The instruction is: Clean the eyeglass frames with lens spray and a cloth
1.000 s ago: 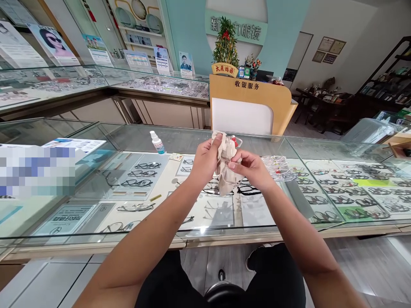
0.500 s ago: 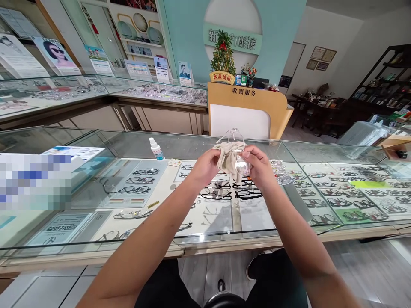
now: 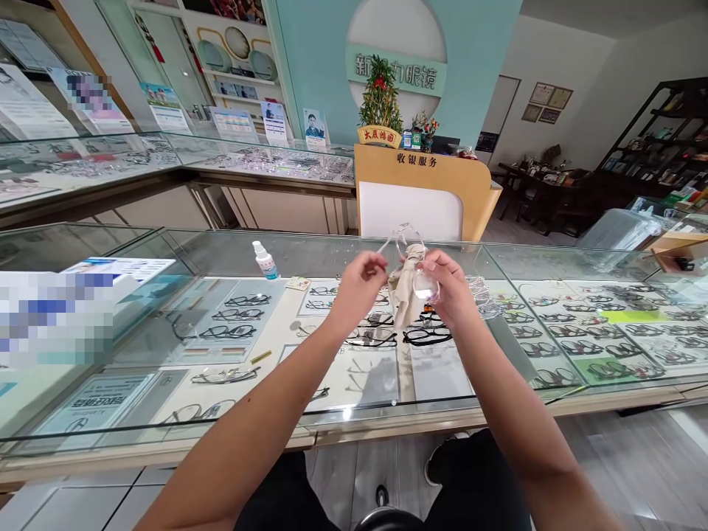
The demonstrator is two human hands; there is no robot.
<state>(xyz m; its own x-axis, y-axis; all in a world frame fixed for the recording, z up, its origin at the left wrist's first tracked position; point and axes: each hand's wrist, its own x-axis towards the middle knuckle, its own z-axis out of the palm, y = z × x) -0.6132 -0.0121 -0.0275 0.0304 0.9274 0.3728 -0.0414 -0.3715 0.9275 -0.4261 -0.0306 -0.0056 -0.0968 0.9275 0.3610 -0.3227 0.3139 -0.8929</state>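
My right hand grips a pair of clear-framed glasses above the glass counter. A beige cloth hangs down from the glasses, bunched near my right fingertips. The temples of the glasses point up and away from me. Just left of the cloth is my left hand, its fingers loosely curled and the thumb apart from them. It appears to hold nothing; its edge near the cloth is slightly blurred. A white spray bottle stands on the counter to the left, beside a small patterned packet.
Under the glass countertop lie rows of glasses. Printed papers and a box rest at the left. A wooden cashier desk with a plant stands beyond, and a plastic-wrapped item sits at the right.
My left hand has let go of the cloth and moved slightly left. The cloth, bunched between both hands before, now hangs lower from the glasses in my right hand.
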